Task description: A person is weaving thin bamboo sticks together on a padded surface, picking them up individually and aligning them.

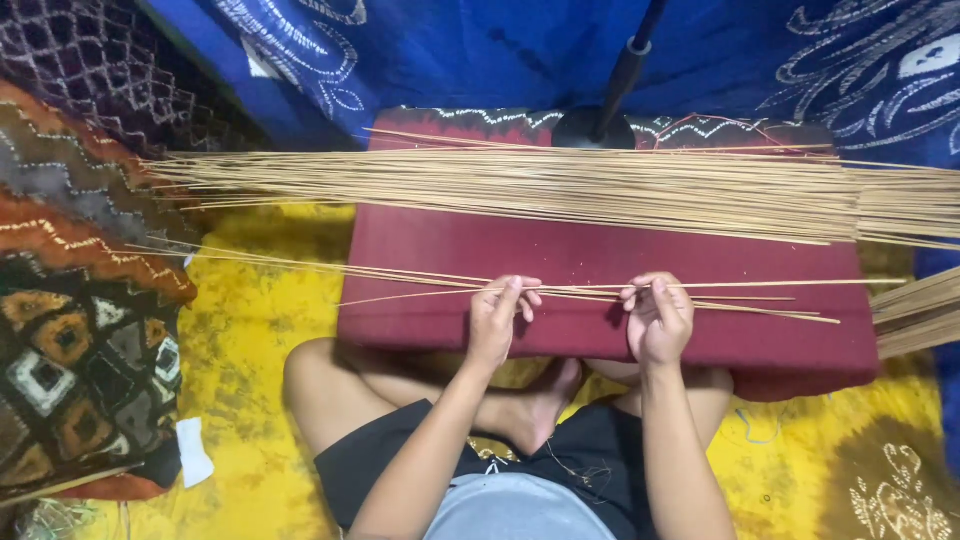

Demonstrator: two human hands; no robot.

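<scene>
On the far left lies a patterned cloth (80,330) in brown, orange and black. Next to it, a yellow cloth (250,330) covers the floor. A person sits on it with legs crossed. In front of the legs is a dark red cushion (600,250).

A few thin sticks (400,280) lie across the near part of the cushion. They start out over the yellow cloth and run to the right, past both hands.

The left hand (497,318) is closed on these sticks. Its thumb and fingers pinch them near the middle. The right hand (657,316) is closed on the same sticks, a little way along. The sticks pass through both grips and poke out on each side, so each hand has long ends beside it.

It looks like the step is sorting or lining up the few sticks between the two hands. The next move would need soft fingers, because the sticks look thin and could bend or snap.

Behind the hands, well apart, a big pile of sticks (620,185) lies across the far part of the cushion. A black stand (600,120) rises behind the pile. At the far right edge, more sticks (915,312) poke in.
</scene>
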